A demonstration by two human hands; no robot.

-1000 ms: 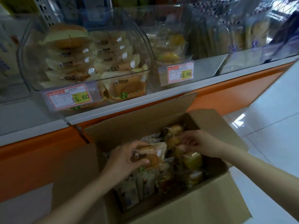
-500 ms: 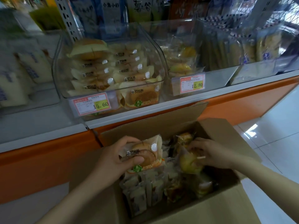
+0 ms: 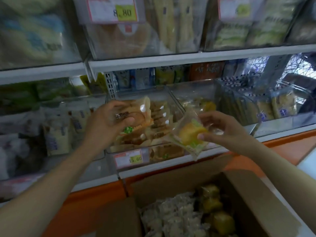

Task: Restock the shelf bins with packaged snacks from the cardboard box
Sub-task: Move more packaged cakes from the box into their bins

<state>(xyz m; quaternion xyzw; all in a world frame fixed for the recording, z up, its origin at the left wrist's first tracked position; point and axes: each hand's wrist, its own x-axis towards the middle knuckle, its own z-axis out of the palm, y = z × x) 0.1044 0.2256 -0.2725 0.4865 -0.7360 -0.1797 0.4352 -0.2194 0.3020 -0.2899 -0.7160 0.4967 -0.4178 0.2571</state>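
Head: glossy-wrapped round bun (image 3: 137, 118), yellow cake (image 3: 189, 134).

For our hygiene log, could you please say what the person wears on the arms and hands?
The left hand and right hand are ungloved. Both forearms are bare to the frame's edge, without sleeves. No watch, bracelet or ring shows, though blur could hide one.

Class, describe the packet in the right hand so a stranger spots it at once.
Above the cardboard box sits a clear bin tagged 15.60. Before its right end, the right hand pinches a clear packet. Unlike the left hand's brown bun packet, it holds a yellow cake.
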